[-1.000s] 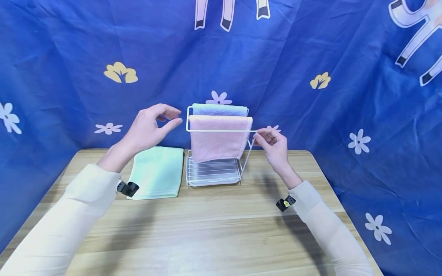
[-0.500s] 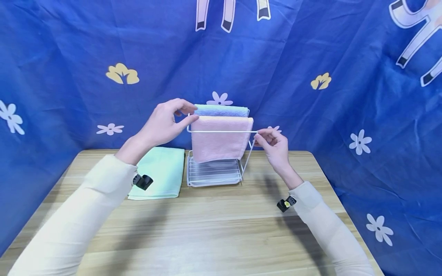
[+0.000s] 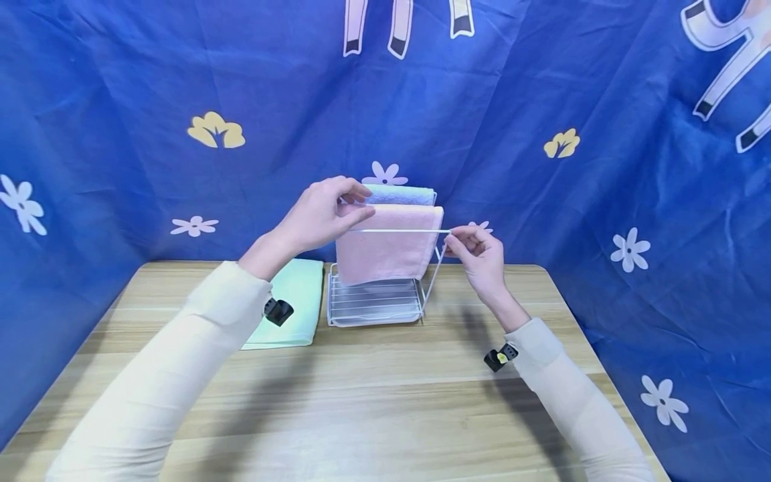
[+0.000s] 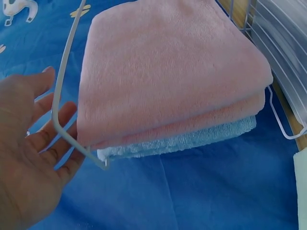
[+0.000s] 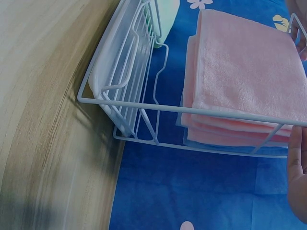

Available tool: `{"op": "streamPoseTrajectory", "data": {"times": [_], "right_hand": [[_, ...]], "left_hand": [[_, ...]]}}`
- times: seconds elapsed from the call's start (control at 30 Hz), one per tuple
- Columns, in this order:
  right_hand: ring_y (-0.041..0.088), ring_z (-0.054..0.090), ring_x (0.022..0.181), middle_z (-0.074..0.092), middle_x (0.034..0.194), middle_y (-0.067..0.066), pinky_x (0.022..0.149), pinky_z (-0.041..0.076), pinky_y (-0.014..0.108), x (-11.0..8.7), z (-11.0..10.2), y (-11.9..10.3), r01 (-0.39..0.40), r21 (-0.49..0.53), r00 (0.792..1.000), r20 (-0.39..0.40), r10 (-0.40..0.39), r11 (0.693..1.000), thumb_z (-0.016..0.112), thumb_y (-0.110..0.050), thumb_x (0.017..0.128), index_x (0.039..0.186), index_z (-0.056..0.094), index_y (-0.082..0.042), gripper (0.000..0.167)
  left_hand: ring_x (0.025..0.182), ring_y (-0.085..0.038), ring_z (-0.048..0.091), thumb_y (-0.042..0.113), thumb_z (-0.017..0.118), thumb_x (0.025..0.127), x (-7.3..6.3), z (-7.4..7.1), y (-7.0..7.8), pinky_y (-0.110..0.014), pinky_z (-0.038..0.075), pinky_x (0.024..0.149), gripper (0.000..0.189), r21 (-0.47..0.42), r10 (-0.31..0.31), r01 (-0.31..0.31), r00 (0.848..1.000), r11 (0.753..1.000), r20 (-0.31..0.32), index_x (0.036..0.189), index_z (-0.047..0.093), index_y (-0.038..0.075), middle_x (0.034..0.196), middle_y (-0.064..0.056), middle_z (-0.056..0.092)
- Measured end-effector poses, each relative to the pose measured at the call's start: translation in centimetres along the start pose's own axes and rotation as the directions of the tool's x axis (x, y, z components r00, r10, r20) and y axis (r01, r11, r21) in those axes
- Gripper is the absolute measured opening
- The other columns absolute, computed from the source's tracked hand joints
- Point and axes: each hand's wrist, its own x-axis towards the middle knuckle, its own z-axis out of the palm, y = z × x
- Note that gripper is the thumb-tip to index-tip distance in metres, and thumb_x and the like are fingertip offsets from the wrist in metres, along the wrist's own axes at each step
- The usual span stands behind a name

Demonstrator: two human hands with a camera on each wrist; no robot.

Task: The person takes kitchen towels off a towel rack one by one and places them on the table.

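A white wire towel rack point(image 3: 409, 231) stands at the back of the table, with a pink towel point(image 3: 388, 254) over its front rail and a light blue towel point(image 3: 400, 195) behind. My right hand point(image 3: 482, 261) pinches the rack's upper front right corner between thumb and fingers. Over the left end of the rack, my left hand point(image 3: 325, 213) has its fingers loosely bent, thumb and fingertips by the upper edge of the pink towel. The left wrist view shows that palm spread around the rack's top wire, beside the towel's side edge. A mint green folded towel point(image 3: 295, 304) lies left of the rack.
The rack's base carries a white tray point(image 5: 100, 72) under wire bars. Beneath everything is a wooden table point(image 3: 391, 408); its back edge meets a blue printed curtain point(image 3: 271, 80).
My left hand has moved right, from beside the rack to over its left end and the pink towel's upper edge. My right hand has kept its hold on the rack's corner.
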Motion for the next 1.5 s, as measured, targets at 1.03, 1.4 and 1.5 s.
{"op": "streamPoseTrajectory", "data": {"times": [1.03,1.4,1.5], "right_hand": [[0.006,0.075,0.077,0.078,0.083,-0.003,0.076,0.064,0.025,-0.1,0.0,0.2,0.016,0.006,1.000,0.008,-0.016,1.000,0.065,0.015,0.095,0.110,0.057,0.029,0.022],[0.007,0.075,0.078,0.079,0.084,-0.004,0.076,0.065,0.027,0.0,0.0,0.3,0.003,0.021,1.000,0.000,-0.003,1.000,0.067,0.014,0.094,0.105,0.069,0.013,0.011],[0.007,0.075,0.077,0.078,0.084,-0.004,0.076,0.065,0.028,0.0,0.0,0.2,0.005,0.026,1.000,-0.005,-0.005,1.000,0.067,0.014,0.094,0.106,0.067,0.017,0.012]], "left_hand": [[0.120,-0.030,0.068,0.038,0.076,0.098,3.5,1.9,0.6,-0.049,0.053,0.105,0.039,0.070,-0.084,0.072,0.979,0.995,0.187,0.125,0.072,0.010,0.127,-0.012,0.074],[0.102,-0.026,0.069,0.036,0.079,0.096,4.2,2.1,0.9,-0.043,0.053,0.086,0.033,0.079,-0.106,0.092,0.975,0.993,0.194,0.118,0.078,0.011,0.116,-0.009,0.078],[0.101,-0.026,0.069,0.036,0.079,0.095,4.2,2.2,0.9,-0.043,0.053,0.086,0.030,0.078,-0.106,0.093,0.977,0.993,0.185,0.115,0.079,0.012,0.114,-0.008,0.079]]}}
